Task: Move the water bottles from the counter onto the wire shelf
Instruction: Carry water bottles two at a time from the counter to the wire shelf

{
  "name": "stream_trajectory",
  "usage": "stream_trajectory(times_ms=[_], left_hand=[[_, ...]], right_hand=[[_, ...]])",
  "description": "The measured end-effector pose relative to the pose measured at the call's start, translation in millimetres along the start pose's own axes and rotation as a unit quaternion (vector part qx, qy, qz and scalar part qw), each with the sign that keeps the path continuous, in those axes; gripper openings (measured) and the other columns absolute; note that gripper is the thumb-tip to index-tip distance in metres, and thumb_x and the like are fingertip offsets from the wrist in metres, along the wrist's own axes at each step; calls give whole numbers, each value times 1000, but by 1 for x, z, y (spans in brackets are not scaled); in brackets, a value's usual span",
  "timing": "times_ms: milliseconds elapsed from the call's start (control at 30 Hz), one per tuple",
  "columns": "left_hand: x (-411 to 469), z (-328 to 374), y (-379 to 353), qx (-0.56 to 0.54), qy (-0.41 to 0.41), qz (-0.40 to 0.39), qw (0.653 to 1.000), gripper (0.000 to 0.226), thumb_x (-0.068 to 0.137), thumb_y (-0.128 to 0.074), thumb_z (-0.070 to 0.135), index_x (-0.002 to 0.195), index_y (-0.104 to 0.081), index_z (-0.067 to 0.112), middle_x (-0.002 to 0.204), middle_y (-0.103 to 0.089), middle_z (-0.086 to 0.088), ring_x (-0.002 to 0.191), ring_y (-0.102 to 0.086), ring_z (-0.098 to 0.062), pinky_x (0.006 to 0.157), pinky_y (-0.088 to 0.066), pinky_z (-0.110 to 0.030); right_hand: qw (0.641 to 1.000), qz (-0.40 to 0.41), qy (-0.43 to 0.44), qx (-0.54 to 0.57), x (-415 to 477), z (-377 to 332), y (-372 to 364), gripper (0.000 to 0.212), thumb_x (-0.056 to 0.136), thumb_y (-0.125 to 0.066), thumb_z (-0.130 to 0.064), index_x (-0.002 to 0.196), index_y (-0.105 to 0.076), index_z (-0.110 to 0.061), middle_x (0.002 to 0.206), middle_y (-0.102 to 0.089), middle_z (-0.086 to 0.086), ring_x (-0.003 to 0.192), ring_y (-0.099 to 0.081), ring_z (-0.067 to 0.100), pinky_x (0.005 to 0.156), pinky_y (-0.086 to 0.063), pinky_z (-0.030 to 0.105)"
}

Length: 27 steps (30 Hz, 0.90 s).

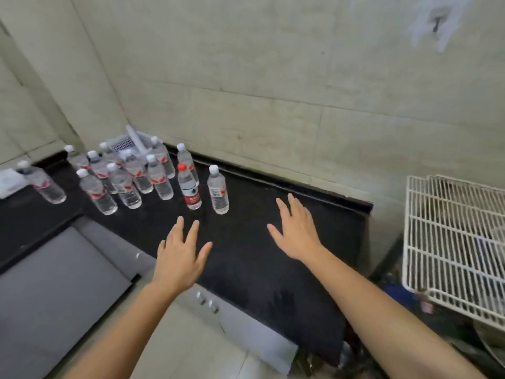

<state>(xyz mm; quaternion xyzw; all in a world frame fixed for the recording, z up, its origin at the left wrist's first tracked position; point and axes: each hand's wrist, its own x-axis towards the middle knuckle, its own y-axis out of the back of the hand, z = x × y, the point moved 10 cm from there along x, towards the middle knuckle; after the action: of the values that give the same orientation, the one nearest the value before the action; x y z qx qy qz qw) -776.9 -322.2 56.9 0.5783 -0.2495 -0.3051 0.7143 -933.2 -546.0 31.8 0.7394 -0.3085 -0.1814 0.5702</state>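
Several clear water bottles stand upright in a cluster (131, 176) at the back left of the black counter (246, 255). Nearest to me are a white-capped bottle (217, 190) and a red-capped bottle (188, 187) with a red label. My left hand (180, 255) hovers flat over the counter, fingers spread, a little in front of the red-capped bottle. My right hand (296, 228) is open too, to the right of the white-capped bottle and apart from it. The white wire shelf (451, 242) sits off the counter's right end, with no bottle on it.
A tiled wall runs behind the counter. One bottle (41, 181) stands apart at the far left beside a white cloth (9, 181). A white perforated object (128, 142) leans in the corner behind the cluster. A grey sink (60, 283) lies at the front left. Clutter lies under the shelf.
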Motion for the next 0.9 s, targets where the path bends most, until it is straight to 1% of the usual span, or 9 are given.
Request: stream_trajectory(times_ms=[100, 233, 267, 367, 433, 567, 700, 833, 900], left_hand=[[6, -64, 4, -31, 29, -18, 999, 72, 103, -38, 56, 162, -17, 22, 171, -5, -15, 155, -19, -34, 123, -24, -50], [31, -113, 1, -79, 51, -35, 995, 73, 102, -39, 57, 162, -18, 23, 171, -5, -12, 140, -46, -34, 121, -28, -52], [38, -119, -2, -94, 56, -36, 993, 73, 102, -40, 56, 162, -18, 23, 171, -6, -12, 141, -45, -35, 121, -28, -52], [62, -131, -16, -131, 62, -36, 989, 73, 102, -42, 55, 162, -19, 21, 171, -9, -11, 154, -22, -33, 122, -26, -48], [81, -134, -28, -147, 58, -44, 986, 73, 102, -43, 54, 162, -19, 20, 171, -10, -9, 156, -16, -30, 123, -25, -47], [132, -137, -48, -140, 46, -65, 987, 74, 102, -45, 53, 162, -18, 20, 171, -11, -8, 156, -16, -27, 123, -26, -47], [200, -143, -56, -167, 60, -75, 981, 76, 101, -48, 52, 162, -17, 17, 169, -17, -7, 156, -18, -24, 122, -25, -44], [272, -143, -58, -218, 62, -53, 973, 82, 99, -59, 42, 161, -17, 8, 167, -25, -13, 154, -22, -27, 123, -24, -43], [301, -143, -63, -257, 81, -44, 962, 85, 97, -64, 36, 160, -17, 3, 166, -25, -16, 154, -22, -29, 124, -23, -43]], right_hand=[[999, -42, 27, 3, 10, -58, -37, 78, 104, -44, -49, 164, -6, -18, 171, -1, 16, 157, -6, 31, 127, -10, 45], [996, -66, 55, 5, 34, -102, -62, 79, 103, -47, -48, 164, -5, -20, 171, -3, 13, 157, -9, 30, 126, -13, 43], [996, -66, 52, 15, 42, -107, -67, 79, 103, -48, -47, 164, -6, -20, 171, -4, 12, 156, -11, 30, 125, -14, 43], [996, -67, 35, 51, 68, -116, -82, 79, 102, -51, -46, 164, -9, -20, 171, -7, 12, 156, -14, 30, 123, -19, 43], [994, -75, 21, 77, 86, -118, -96, 80, 101, -53, -45, 164, -10, -20, 171, -8, 11, 156, -14, 30, 121, -23, 44], [988, -84, -2, 127, 132, -113, -123, 83, 101, -57, -42, 164, -7, -20, 171, -7, 11, 156, -14, 30, 120, -26, 44], [974, -71, -47, 209, 189, -104, -135, 90, 99, -61, -40, 163, -2, -19, 170, -10, 11, 156, -15, 29, 120, -29, 46], [964, -41, -62, 255, 241, -105, -137, 95, 97, -65, -38, 163, 1, -19, 167, -16, 11, 151, -26, 32, 115, -34, 46], [957, -34, -76, 279, 257, -108, -142, 97, 96, -67, -37, 163, 0, -18, 165, -20, 12, 149, -31, 31, 113, -37, 46]])
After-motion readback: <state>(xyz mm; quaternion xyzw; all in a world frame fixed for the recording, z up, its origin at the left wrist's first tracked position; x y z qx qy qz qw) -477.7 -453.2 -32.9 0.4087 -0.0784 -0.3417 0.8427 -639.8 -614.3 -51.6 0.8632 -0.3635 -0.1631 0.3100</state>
